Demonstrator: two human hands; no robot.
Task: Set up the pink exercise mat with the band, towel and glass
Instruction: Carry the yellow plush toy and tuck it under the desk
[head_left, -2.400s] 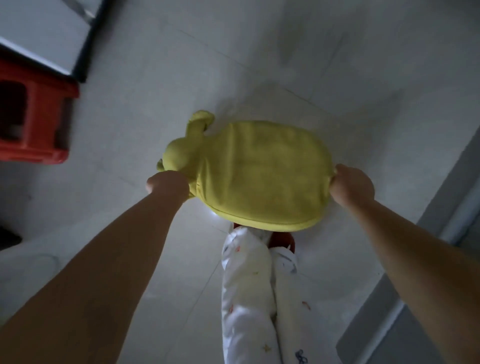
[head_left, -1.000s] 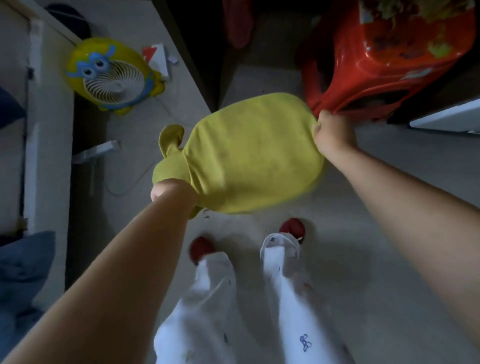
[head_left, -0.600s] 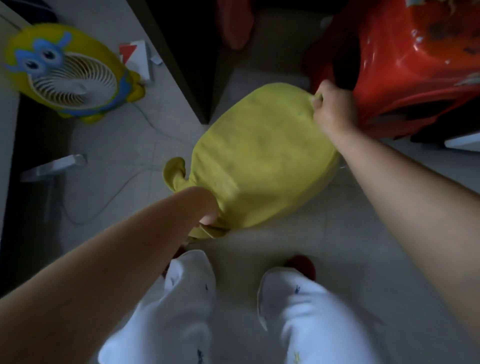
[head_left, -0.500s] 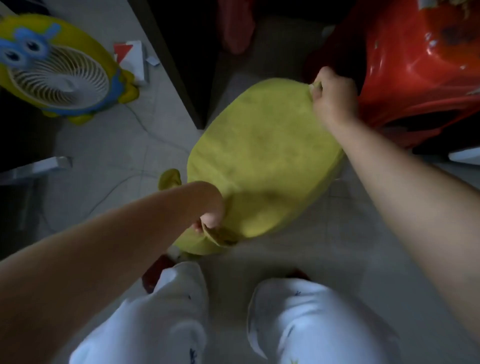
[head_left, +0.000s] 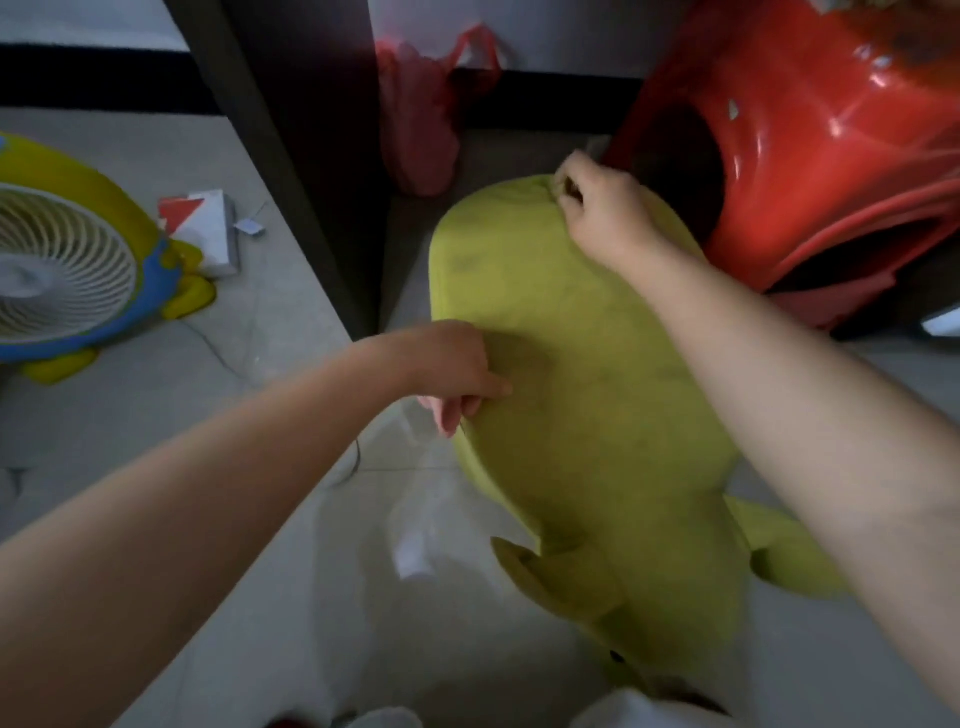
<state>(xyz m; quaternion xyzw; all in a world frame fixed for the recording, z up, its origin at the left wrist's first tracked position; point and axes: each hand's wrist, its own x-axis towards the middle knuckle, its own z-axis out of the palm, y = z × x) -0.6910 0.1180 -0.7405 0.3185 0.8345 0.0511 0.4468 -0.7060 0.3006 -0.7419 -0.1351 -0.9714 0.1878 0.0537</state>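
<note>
A yellow-green plush cushion (head_left: 587, 395) shaped like an animal stretches over the floor in front of me, its ears and head end nearest my legs. My left hand (head_left: 449, 371) pinches its left edge. My right hand (head_left: 605, 215) is closed on its far top edge, next to the red stool. No pink mat, band, towel or glass is in view.
A red plastic stool (head_left: 831, 135) stands close at the right. A dark furniture post (head_left: 270, 156) and a red plastic bag (head_left: 421, 109) are behind the cushion. A yellow and blue fan (head_left: 67, 270) and a small white box (head_left: 210, 234) sit on the left floor.
Both hands have kept hold of the cushion and brought it down toward the floor beside the stool. It has swung round, so its head end now points at me.
</note>
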